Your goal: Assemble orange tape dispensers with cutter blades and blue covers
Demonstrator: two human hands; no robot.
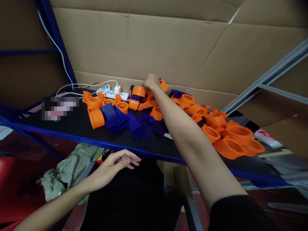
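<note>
My right hand point(151, 82) reaches across the black shelf point(79, 126) to the back wall and rests with curled fingers on a pile of orange plastic ring parts point(139, 91). Whether it grips one I cannot tell. My left hand point(115, 163) hovers below the shelf's blue front edge, fingers loosely apart, holding nothing. Dark blue flat plastic pieces point(110, 115) lie in the middle of the shelf, to the left of my right forearm. More orange rings point(231, 138) are heaped at the right.
A white power strip point(113, 94) with plugs and white cables lies at the back left. Cardboard sheets point(149, 45) line the wall behind. A grey-green cloth bundle point(69, 170) sits below the shelf at left. A grey metal shelf frame point(271, 86) rises at right.
</note>
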